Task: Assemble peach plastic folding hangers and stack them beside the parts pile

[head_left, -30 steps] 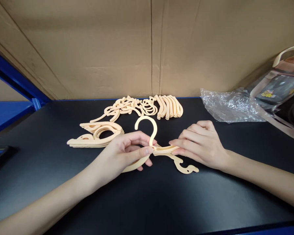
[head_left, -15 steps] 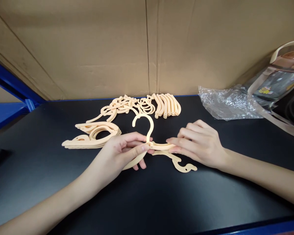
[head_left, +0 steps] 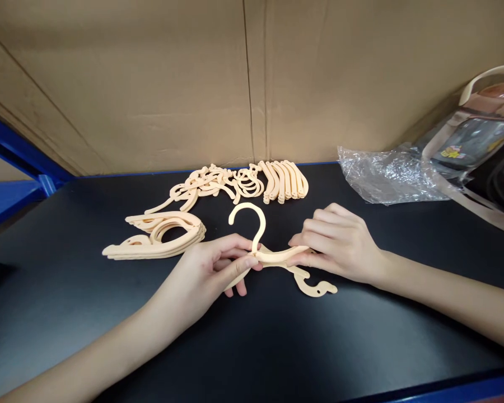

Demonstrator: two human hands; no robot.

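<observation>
A cream-coloured plastic hanger [head_left: 262,221], its hook pointing up, is held between both hands over the black table. My left hand [head_left: 218,263] pinches it at the joint below the hook, thumb in front. My right hand [head_left: 334,243] is closed on the outer end of the hanger's right arm; its fingertips hide that end. Beneath the hanger, a loose curved piece with a hooked end [head_left: 318,290] shows, partly covered by the arm and hands. Left of my left hand lies a stack of folded hangers [head_left: 176,246].
Behind the hands lie a jumbled pile of hanger parts [head_left: 210,182] and a neat row of curved arms [head_left: 285,180]. Crumpled clear plastic [head_left: 390,173] and a strapped transparent bottle [head_left: 466,145] are at the right. A cardboard wall [head_left: 172,84] stands along the back edge.
The right arm of the hanger has turned slightly and now sits flush against the joint, its outer end a little higher. Both hands keep their grip. The view has shifted slightly.
</observation>
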